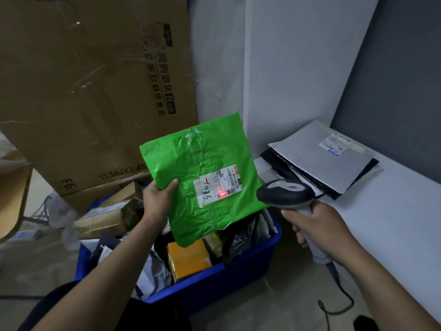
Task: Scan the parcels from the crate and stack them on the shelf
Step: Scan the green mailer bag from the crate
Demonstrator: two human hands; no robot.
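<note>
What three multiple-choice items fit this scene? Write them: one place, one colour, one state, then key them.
1. The red light of the scanner falls on: A the label of the green parcel; B a yellow envelope; C a wooden pallet.
2. The crate is: A red; B blue; C grey.
3. The right hand: A hangs open; B grips the scanner; C holds the green parcel.
Answers: 1 A, a red spot glows on the label; 2 B, its walls are blue; 3 B, it wraps the handle.

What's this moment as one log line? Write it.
step: scan | left hand: grips green parcel above blue crate | right hand: holds scanner, red light on label | shelf: grey parcels
</note>
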